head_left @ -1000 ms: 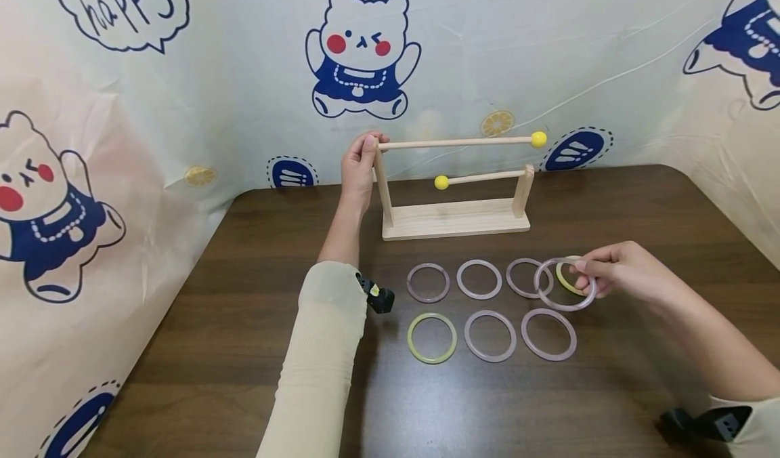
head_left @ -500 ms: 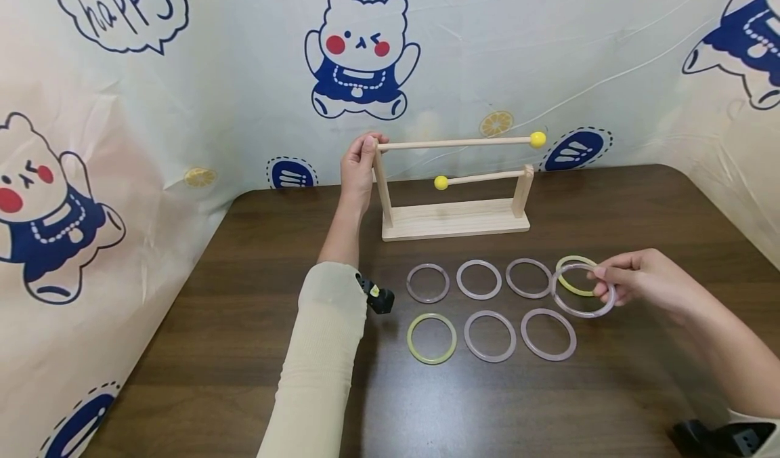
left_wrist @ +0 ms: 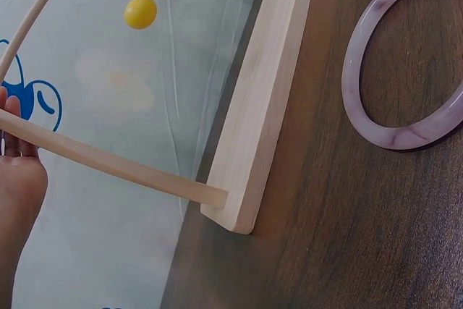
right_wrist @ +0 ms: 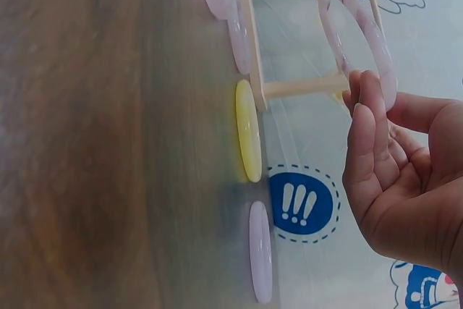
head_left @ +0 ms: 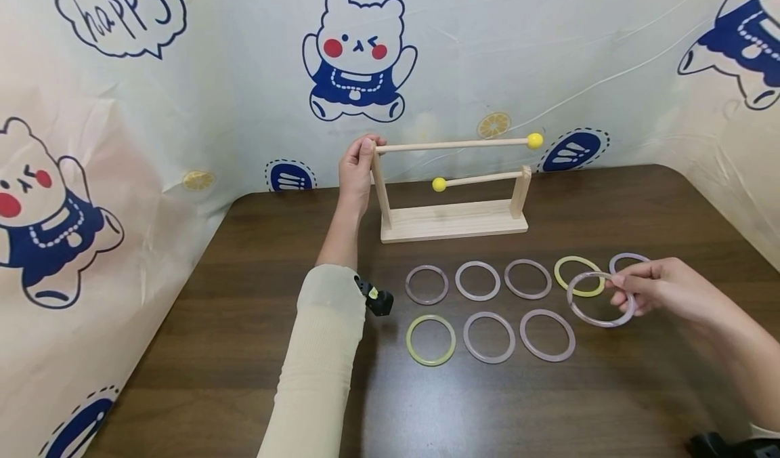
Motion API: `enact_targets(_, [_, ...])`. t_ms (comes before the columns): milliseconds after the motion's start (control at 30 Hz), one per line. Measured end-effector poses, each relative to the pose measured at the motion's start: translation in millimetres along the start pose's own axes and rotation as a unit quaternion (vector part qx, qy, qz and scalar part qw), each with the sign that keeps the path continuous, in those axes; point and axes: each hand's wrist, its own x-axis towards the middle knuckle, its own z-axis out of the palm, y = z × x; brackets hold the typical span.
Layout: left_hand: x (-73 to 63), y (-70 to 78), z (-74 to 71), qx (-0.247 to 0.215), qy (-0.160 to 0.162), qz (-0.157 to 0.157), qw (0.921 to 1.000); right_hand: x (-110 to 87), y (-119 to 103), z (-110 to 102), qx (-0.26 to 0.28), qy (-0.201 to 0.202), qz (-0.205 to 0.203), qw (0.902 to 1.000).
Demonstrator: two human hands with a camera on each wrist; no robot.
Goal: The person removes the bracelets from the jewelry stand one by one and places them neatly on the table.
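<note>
At the back of the table my left hand (head_left: 356, 173) grips the top of the left post of a wooden bangle stand (head_left: 453, 222), thumb in front. The stand has two rods, each tipped with a yellow ball (head_left: 535, 141), and neither carries a bangle. My right hand (head_left: 670, 292) pinches a marbled lavender bangle (head_left: 596, 321) by its right side, raised above the table in the right wrist view. In the head view it overlaps a yellow bangle (head_left: 588, 294) lying behind it. A lavender bangle (head_left: 630, 256) lies beyond the right hand, partly hidden by it.
Several lavender bangles lie flat in two rows before the stand, among them a front one (head_left: 489, 361) and a back one (head_left: 426, 303). A yellow-green bangle (head_left: 431, 363) is at front left. A printed cloth (head_left: 244, 72) hangs behind the brown table (head_left: 213, 377).
My right hand has moved right and towards me with the bangle, uncovering the yellow bangle and part of the lavender one beyond. The left hand keeps its grip on the stand.
</note>
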Motion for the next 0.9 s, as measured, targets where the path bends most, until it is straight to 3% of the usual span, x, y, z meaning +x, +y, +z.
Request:
enact_targets(533, [-0.3,-0.9,-0.4,0.013,0.006,-0.008,0.9999,-12.1,11,-9,-0.016,-0.023,-0.017,0.9995])
enact_targets(900, [0.5,-0.8,-0.4,0.011,0.001,0.001,0.9999,-19.8,22,-10,0.033,-0.030,-0.014,0.9989])
